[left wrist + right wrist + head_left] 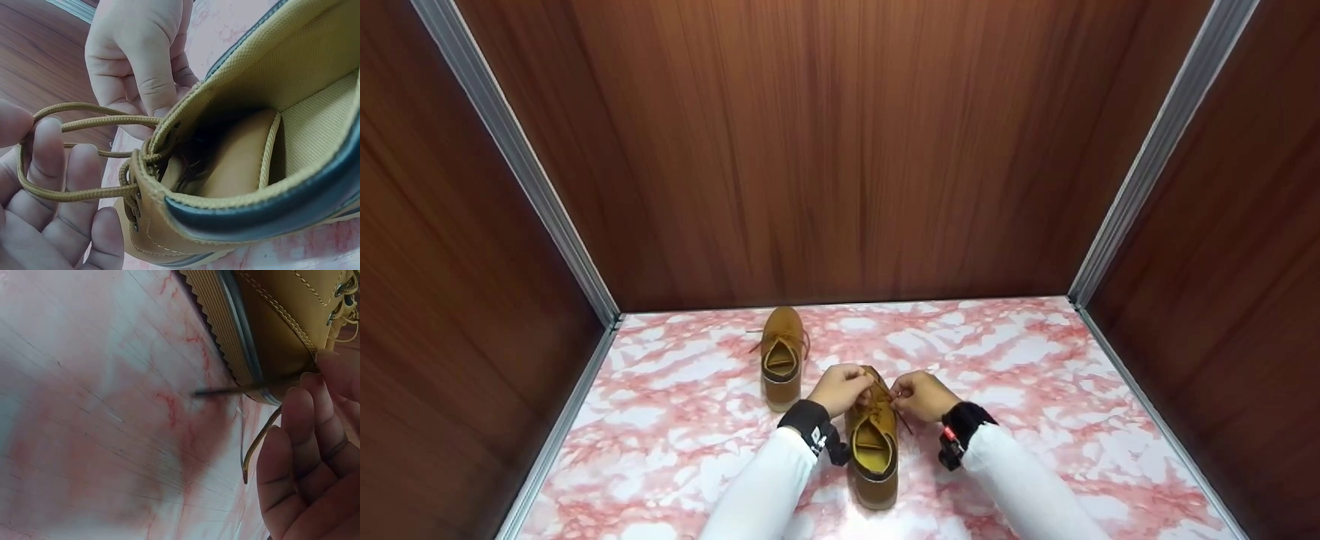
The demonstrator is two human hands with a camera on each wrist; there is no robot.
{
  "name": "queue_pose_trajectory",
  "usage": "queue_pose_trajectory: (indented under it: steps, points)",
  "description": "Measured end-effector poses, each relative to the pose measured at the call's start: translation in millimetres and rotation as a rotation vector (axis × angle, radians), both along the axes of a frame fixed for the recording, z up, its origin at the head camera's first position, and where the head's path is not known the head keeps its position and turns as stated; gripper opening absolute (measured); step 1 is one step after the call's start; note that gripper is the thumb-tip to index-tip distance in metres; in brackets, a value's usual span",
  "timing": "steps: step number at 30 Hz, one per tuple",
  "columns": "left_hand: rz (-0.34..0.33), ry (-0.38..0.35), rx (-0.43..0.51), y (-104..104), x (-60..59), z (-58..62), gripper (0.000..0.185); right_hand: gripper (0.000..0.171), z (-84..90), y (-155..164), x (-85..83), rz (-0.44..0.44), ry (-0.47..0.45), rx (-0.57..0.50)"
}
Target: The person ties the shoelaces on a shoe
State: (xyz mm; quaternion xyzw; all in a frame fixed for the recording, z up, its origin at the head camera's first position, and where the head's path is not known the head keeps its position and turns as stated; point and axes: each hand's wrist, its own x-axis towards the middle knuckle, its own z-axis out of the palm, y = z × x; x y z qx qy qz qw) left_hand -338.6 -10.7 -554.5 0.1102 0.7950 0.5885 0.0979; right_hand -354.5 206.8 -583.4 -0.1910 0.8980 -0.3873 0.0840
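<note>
A tan lace-up shoe (876, 491) stands on the marbled surface, its toe pointing away from me. Over its front left side, my left hand (840, 388) pinches a looped brown shoelace (84, 195) between thumb and fingertips. My right hand (924, 396) is at the shoe's right side. In the right wrist view, its thumb and fingers pinch a lace (230, 391) whose thin end sticks out past the fingertips. Another lace end hangs beside the sole. The left wrist view looks into the shoe's yellow lining (318, 112) and tongue (239, 149).
The matching tan shoe (782, 321) stands farther back on the left, its laces spread to both sides. Brown wood-grain panels (840, 150) rise at the back and both sides, with metal strips (532, 187) along their corners. The surface (1005, 360) has a pink and white marbled pattern.
</note>
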Motion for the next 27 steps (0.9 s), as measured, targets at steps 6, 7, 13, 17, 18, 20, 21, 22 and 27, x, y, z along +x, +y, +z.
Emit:
queue_pose_trajectory:
  steps: [6, 7, 13, 17, 18, 20, 21, 22, 27]
  points:
    - [0.037, -0.054, 0.084, 0.2, -3.0, 0.4, 0.026, 0.005, 1.8, 0.2, 1.8, 0.007, 0.013, 0.01]
    - [0.046, -0.067, 0.098, 0.0, -3.6, 0.5, 0.027, 0.005, 2.0, 0.2, 1.9, 0.008, 0.009, 0.012]
    - [0.083, -0.137, 0.194, -2.9, -6.0, 1.5, 0.023, 0.007, 3.1, 3.2, 0.9, -0.012, 0.001, 0.024]
    - [0.1, -0.151, 0.214, -6.2, -6.4, 1.6, 0.019, 0.008, 4.4, 5.8, -0.1, -0.013, 0.018, 0.029]
    - [0.104, -0.15, 0.206, -7.1, -6.3, 1.6, 0.019, 0.009, 4.9, 6.5, -0.5, -0.01, 0.022, 0.032]
    - [0.112, -0.144, 0.187, -8.8, -6.4, 1.7, 0.021, 0.007, 6.2, 8.5, -1.3, -0.002, 0.027, 0.025]
    - [0.113, -0.142, 0.179, -9.5, -6.5, 1.7, 0.023, 0.007, 7.2, 9.6, -1.7, 0.001, 0.023, 0.016]
    - [0.114, -0.139, 0.172, -10.3, -6.6, 1.7, 0.024, 0.006, 8.2, 10.8, -2.3, 0.004, 0.015, 0.005]
    - [0.107, -0.13, 0.171, -13.6, -7.3, 1.8, 0.022, 0.006, 14.1, 15.9, -4.8, 0.015, -0.01, -0.056]
